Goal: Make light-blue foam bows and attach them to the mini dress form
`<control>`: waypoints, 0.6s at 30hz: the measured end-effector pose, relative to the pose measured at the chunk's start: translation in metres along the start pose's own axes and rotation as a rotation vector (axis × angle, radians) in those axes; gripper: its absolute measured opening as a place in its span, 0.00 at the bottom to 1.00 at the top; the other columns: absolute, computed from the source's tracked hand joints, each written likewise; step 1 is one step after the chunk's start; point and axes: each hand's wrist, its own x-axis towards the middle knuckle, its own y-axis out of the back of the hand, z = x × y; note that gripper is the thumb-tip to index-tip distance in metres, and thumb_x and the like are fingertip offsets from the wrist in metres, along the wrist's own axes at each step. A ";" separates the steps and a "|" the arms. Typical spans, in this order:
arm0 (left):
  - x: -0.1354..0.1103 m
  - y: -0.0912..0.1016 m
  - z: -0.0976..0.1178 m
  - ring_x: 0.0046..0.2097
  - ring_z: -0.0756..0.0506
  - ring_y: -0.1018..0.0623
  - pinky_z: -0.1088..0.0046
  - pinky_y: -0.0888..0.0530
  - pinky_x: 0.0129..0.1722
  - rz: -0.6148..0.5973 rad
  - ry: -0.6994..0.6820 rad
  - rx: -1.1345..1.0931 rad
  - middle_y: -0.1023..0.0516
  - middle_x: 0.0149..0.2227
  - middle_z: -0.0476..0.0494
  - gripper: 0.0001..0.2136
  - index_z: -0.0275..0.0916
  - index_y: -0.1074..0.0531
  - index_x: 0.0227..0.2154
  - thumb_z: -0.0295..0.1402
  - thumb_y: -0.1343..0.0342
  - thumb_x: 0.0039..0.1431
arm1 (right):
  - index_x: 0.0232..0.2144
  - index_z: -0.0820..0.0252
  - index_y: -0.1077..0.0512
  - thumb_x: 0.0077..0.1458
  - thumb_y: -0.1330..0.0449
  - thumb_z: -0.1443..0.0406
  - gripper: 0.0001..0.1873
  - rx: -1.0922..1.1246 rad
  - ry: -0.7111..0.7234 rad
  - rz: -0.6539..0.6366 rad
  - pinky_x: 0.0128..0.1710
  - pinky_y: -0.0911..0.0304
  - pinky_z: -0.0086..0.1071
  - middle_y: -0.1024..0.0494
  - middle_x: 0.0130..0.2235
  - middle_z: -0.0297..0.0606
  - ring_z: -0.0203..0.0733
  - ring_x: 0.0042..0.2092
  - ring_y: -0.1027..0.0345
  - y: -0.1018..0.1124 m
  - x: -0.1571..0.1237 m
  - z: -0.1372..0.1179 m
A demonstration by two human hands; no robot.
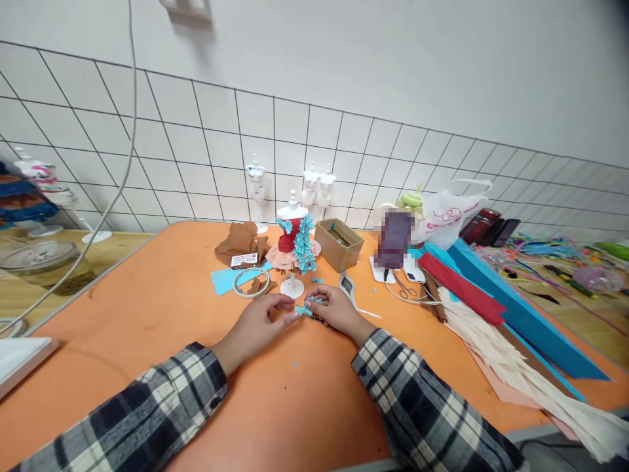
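Note:
My left hand (263, 322) and my right hand (338, 308) meet over the orange table, in front of a small dress-form stand. Between their fingertips is a small piece of light blue paper (301, 311); both hands pinch at it. A dark, thin object lies under my right fingers, mostly hidden, and I cannot make out its kind. The mini mannequin (291, 213) stands upright on a white round base (292, 286). It wears a red bodice (291, 235), a peach ruffled skirt (281, 257) and a cascade of blue paper ruffles (304, 246).
Behind are brown crepe paper (240, 237), a tape roll (237, 286), a blue sheet (223, 282) and a cardboard box (339, 244). Right: a phone on a stand (394, 239), scissors (405, 288), a plastic bag (449, 213), a red paper roll (462, 288) and cream paper strips (496, 341).

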 end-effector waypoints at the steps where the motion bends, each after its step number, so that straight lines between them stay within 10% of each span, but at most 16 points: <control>1: 0.000 -0.004 0.001 0.43 0.41 0.22 0.67 0.27 0.42 -0.013 -0.033 -0.004 0.19 0.42 0.43 0.16 0.41 0.24 0.40 0.46 0.43 0.54 | 0.33 0.60 0.28 0.51 0.39 0.59 0.10 -0.016 0.056 -0.001 0.28 0.37 0.26 0.25 0.30 0.32 0.33 0.28 0.33 -0.003 -0.001 -0.001; 8: 0.007 -0.009 -0.009 0.38 0.42 0.23 0.66 0.29 0.39 0.035 -0.044 0.119 0.20 0.34 0.44 0.12 0.41 0.23 0.31 0.41 0.47 0.58 | 0.45 0.55 0.25 0.60 0.45 0.57 0.16 -0.608 0.124 0.405 0.42 0.39 0.32 0.26 0.42 0.41 0.41 0.44 0.31 0.017 0.022 0.009; 18: 0.009 -0.004 -0.016 0.45 0.39 0.26 0.64 0.31 0.44 0.071 -0.127 0.231 0.20 0.39 0.43 0.15 0.42 0.24 0.43 0.43 0.45 0.57 | 0.36 0.56 0.23 0.57 0.41 0.64 0.07 -0.771 0.063 0.316 0.42 0.40 0.31 0.22 0.39 0.38 0.41 0.44 0.30 0.027 0.030 0.015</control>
